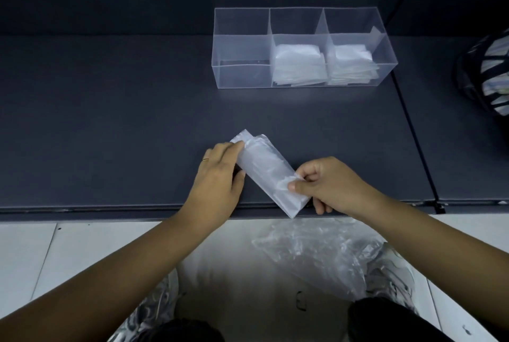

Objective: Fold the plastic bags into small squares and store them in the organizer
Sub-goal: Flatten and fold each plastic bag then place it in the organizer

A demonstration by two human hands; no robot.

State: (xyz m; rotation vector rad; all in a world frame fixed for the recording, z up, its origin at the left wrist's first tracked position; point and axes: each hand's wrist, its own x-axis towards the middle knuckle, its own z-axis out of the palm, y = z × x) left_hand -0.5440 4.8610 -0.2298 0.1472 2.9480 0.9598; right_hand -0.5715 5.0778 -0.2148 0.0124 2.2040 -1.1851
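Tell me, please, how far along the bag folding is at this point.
Done: folded squares sit in the clear organizer's middle and right compartments; the left one looks empty. In hand: a bag strip on the dark shelf, left hand holding its upper end, right hand pinching the lower. Left: fold this strip square, store it, then tackle the loose bags heaped on the floor.

One clear organizer (242,76) is seen in the upper right of the frame, divided into three compartments. Two stacks of folded bags are counted inside it, one middle stack (298,65) and one right stack (351,63); the bags in each cannot be counted. One bag strip (265,171) is held at lower centre by two hands, the left hand (220,176) and the right hand (327,184). One ring (205,160) is worn. One heap of loose bags (316,253) is seen below, its number untold.
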